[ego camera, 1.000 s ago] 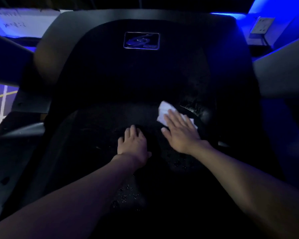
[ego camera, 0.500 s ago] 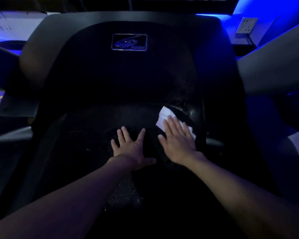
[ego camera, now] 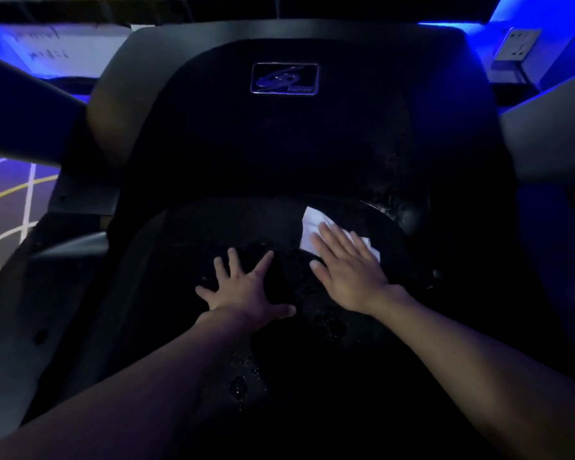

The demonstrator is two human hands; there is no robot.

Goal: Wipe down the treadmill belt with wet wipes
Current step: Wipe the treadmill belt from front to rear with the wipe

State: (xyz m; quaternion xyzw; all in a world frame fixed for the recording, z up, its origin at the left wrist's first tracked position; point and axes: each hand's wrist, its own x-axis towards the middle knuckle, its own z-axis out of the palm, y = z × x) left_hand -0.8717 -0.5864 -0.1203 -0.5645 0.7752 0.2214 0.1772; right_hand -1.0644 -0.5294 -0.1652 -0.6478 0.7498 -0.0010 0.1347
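Note:
The black treadmill belt (ego camera: 193, 247) fills the middle of the dim head view, with wet drops glinting on it. A white wet wipe (ego camera: 312, 224) lies flat on the belt near its far right end. My right hand (ego camera: 349, 267) presses on the wipe with straight fingers and covers its near part. My left hand (ego camera: 246, 290) rests flat on the belt just left of it, fingers spread wide, holding nothing.
The treadmill's dark motor hood with a shiny logo badge (ego camera: 284, 78) rises beyond the belt. Grey handrails (ego camera: 551, 127) slant in at both sides. A wall socket (ego camera: 517, 44) sits at the top right under blue light. Floor with painted lines (ego camera: 10, 200) shows at left.
My left hand has gone from loosely curled fingers to a flat, wide-spread palm on the belt. My right hand stays pressed on the wipe, having barely moved. The view shifted slightly.

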